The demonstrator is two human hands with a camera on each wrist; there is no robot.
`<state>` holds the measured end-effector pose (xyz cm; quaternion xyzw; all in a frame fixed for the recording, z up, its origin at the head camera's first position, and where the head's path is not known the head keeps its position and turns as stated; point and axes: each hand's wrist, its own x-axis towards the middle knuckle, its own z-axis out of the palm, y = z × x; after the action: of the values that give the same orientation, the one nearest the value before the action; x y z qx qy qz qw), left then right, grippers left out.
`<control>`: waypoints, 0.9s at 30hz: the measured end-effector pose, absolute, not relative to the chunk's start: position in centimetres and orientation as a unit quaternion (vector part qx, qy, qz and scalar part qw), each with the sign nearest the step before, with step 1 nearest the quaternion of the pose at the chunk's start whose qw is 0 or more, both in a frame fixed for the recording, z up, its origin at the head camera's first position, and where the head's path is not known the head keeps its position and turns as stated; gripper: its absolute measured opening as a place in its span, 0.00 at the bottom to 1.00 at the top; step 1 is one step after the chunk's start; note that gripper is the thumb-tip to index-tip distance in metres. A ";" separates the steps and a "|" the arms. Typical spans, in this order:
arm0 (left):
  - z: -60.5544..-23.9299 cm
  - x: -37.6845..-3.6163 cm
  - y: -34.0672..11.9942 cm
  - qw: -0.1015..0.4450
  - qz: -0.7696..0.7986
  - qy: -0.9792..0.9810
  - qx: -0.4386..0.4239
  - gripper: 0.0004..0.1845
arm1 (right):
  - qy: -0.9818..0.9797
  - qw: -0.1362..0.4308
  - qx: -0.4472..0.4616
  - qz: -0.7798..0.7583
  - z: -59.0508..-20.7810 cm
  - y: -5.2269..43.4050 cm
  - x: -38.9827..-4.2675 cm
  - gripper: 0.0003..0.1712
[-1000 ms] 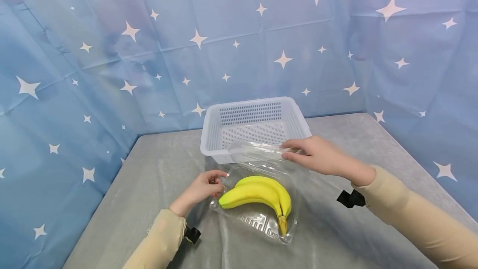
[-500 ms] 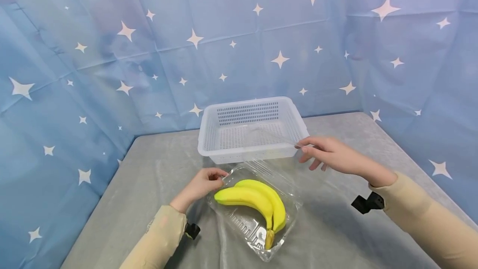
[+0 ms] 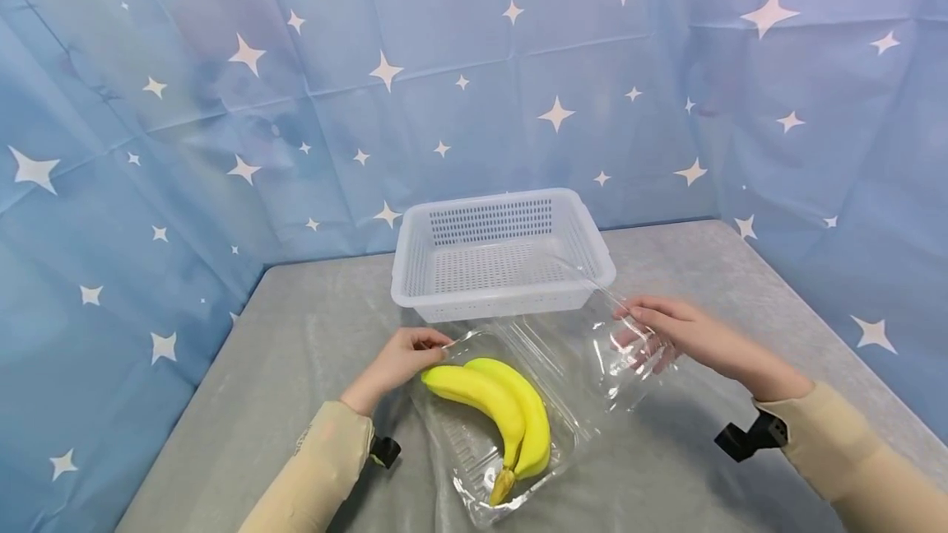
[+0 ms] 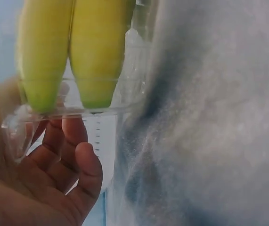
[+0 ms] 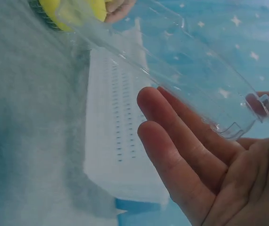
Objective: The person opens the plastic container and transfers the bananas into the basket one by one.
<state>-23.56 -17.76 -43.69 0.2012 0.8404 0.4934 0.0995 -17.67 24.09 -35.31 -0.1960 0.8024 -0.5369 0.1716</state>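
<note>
Looks like the opening step: the clamshell [image 3: 511,426] tray is pinched at its corner by the left hand [image 3: 400,359], its lid [image 3: 615,344] swung wide by the right hand [image 3: 685,334], so next the bananas [image 3: 499,410] between them get lifted out.

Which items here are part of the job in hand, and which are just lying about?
In hand:
- clear clamshell box, its lid swung open
- bananas lying in the box
- left hand gripping the box's corner
- right hand holding the lid's edge

Lying about:
- white basket, untouched behind the box
- grey table
- star-print backdrop
</note>
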 end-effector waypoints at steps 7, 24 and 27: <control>-43.3 -22.2 -19.3 0.060 0.523 0.845 0.097 0.18 | 0.786 0.197 -0.157 -0.565 -36.7 24.8 -17.2 0.29; -44.2 -17.0 -20.2 0.291 0.549 0.772 0.137 0.20 | 0.751 0.216 -0.154 -0.605 -38.8 26.6 -16.2 0.21; -44.3 -16.8 -19.9 0.282 0.557 0.770 0.133 0.19 | 0.760 0.210 -0.142 -0.598 -39.1 27.0 -16.0 0.24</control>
<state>-16.84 -19.90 -44.25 0.1333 0.7700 0.5566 0.2821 -16.03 27.00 -39.13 -0.1425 0.7602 -0.5981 0.2100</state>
